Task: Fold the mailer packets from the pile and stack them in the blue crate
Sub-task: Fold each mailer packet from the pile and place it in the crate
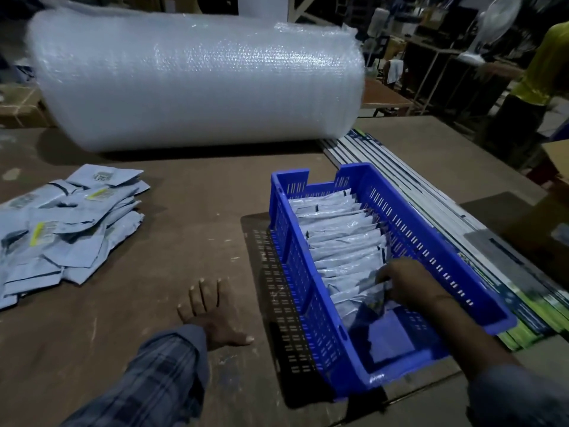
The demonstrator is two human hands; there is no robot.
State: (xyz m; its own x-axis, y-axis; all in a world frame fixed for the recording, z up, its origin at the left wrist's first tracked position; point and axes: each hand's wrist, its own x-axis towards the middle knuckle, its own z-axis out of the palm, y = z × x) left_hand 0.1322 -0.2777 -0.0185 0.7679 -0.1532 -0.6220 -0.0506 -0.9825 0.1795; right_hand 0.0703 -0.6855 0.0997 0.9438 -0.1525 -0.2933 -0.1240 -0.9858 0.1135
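The roll of bubble wrap (pixel 197 78) lies on the table (pixel 191 229) well behind the blue crate (pixel 480 282). It is outside the work, so I expect no trouble from it.

The blue crate stands in front of the person, its near end over the table edge, as it seems. It holds a row of folded packets (pixel 338 238) standing one behind another, from its far end almost to its near end. A downward press at the near end could tip it, I think.

The pile of unfolded mailer packets (pixel 67 223) lies far to the left of the crate, loose and spread. Many remain, so the task is not finished.

The left hand (pixel 212 312) rests flat on the table just left of the crate, fingers straight, holding nothing.

The right hand (pixel 406 282) is inside the crate at the near end of the row, fingers curled around a folded packet (pixel 374 300). If this one is released before it leans firmly on the row, it may spring open or fall flat into the free space at the near end.
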